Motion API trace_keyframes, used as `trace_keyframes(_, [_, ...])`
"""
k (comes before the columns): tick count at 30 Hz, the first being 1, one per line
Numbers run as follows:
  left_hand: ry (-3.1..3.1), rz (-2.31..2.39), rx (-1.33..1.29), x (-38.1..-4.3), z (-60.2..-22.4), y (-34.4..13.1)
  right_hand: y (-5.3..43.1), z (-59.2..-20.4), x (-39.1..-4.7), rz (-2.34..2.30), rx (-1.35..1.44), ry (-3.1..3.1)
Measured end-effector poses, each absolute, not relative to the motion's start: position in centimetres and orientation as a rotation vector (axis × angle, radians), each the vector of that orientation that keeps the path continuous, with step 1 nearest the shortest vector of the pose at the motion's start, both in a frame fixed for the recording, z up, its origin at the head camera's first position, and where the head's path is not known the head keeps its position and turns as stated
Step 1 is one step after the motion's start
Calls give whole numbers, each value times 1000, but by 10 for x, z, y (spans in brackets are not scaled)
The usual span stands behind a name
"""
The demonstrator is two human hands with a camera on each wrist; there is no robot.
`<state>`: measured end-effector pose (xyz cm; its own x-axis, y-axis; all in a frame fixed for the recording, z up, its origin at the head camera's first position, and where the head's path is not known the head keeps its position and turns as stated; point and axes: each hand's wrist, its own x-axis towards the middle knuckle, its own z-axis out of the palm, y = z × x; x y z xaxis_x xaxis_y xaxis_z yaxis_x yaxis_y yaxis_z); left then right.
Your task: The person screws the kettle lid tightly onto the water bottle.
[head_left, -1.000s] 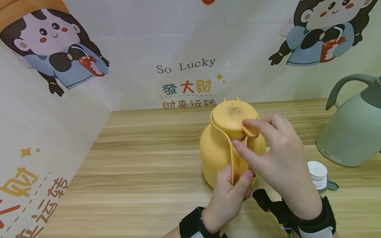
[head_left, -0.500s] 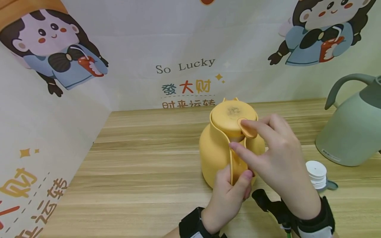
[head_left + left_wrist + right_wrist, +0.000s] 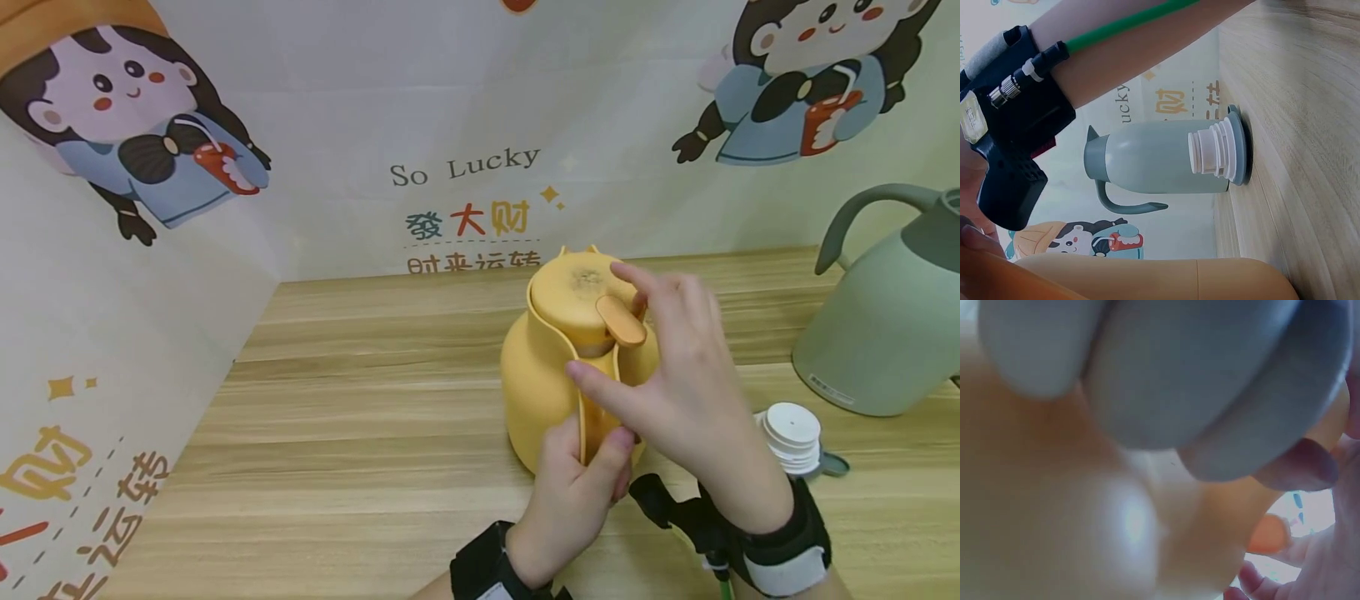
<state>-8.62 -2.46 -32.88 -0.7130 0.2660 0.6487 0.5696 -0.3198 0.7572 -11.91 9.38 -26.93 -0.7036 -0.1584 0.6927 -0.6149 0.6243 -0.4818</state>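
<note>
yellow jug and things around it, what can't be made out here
Yellow jug: inside hidden by its lid, head view.
Handle: partly behind the left hand, head view.
Green jug: right side cut off by the head view's edge.
Its label: too small to read, head view.

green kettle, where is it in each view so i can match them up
Head: green kettle at the right edge, partly cut off.
Left wrist: around the middle, turned sideways, base rightward.
Right wrist: not in it.
Shared landmark, head and left wrist only: white stopper.
</note>
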Motion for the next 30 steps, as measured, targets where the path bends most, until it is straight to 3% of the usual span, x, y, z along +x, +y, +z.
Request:
trace_keyframes(13, [-1690, -2161, -1063, -93, -349, -22, 109, -283, -155, 1332, 815, -2231])
trace_keyframes(30, [-1708, -2150, -1051, -85, -332, -26, 121, -300, -183, 1843, 1261, -1921])
